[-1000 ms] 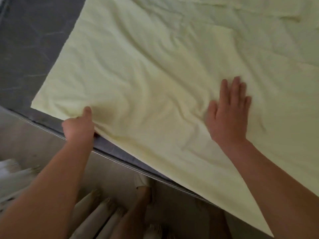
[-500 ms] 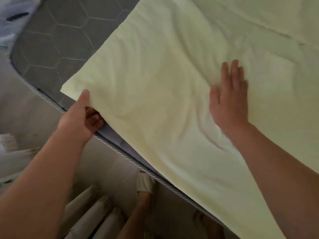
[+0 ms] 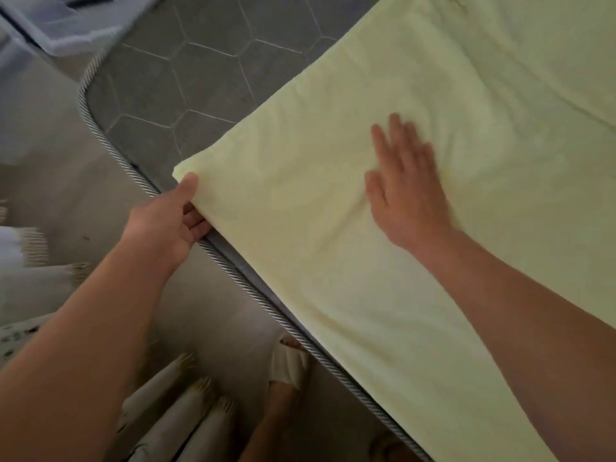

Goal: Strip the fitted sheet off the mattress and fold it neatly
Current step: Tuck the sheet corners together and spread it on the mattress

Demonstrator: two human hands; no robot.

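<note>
The pale yellow fitted sheet (image 3: 333, 228) lies spread in a folded layer over the grey quilted mattress (image 3: 186, 91), its near corner at the mattress's corded edge. My left hand (image 3: 166, 221) pinches that corner, thumb on top and fingers tucked underneath. My right hand (image 3: 405, 188) lies flat on the sheet with straight fingers, a forearm's length to the right of the corner. A second fold line of the sheet runs across the upper right.
The mattress's rope-trimmed edge (image 3: 260, 295) runs diagonally from upper left to lower right. Below it are the floor, fringed cloth rolls (image 3: 186, 405) and my slippered foot (image 3: 288, 365). A bluish bedding piece (image 3: 56, 25) sits at the top left.
The sheet corner has shifted right along the mattress edge with my left hand still pinching it. My right hand has slid over the sheet, staying flat. More bare mattress shows at the left.
</note>
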